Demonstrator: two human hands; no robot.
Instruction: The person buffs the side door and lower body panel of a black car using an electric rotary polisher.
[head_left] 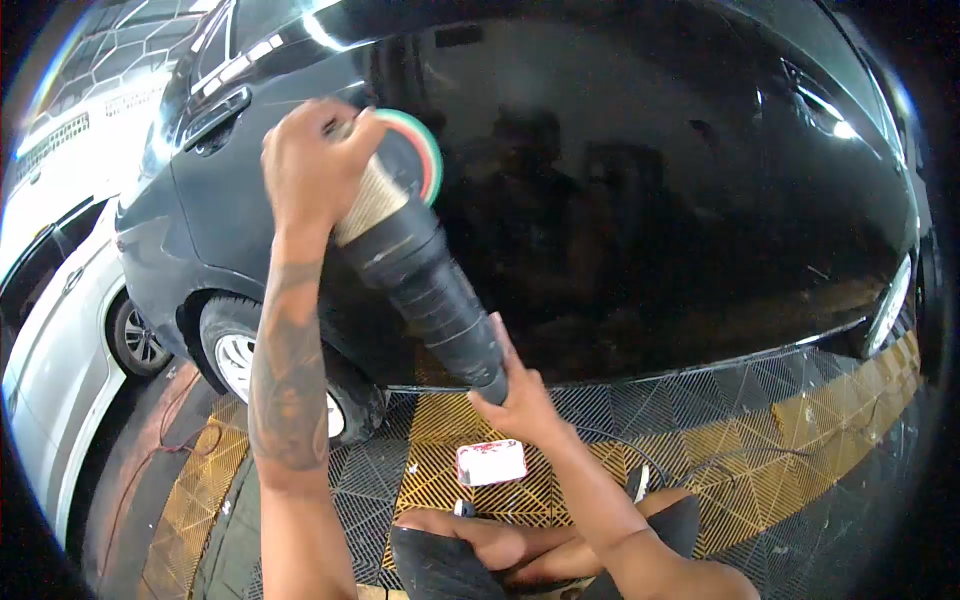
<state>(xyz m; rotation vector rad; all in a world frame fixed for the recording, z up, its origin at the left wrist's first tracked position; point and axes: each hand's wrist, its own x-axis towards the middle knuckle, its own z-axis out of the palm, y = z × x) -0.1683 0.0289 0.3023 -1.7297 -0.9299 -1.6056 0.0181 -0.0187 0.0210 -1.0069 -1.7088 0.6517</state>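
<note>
A black car polisher (437, 298) slants across the middle of the head view in front of a glossy black car door (640, 200). My left hand (315, 165) is wrapped over its front end, above a tan wrapped collar. Around the rear end of the body, low in the middle, my right hand (520, 395) is closed. The round polishing pad (425, 160), with a green and red edge, faces the car panel; whether it touches the paint I cannot tell.
A white-topped container (491, 463) with red stains sits on the yellow and black floor grating (760, 450) by my crossed legs. The black car's rear wheel (235, 360) is at left, beyond it a white car (75, 320). A cable (720, 460) crosses the floor.
</note>
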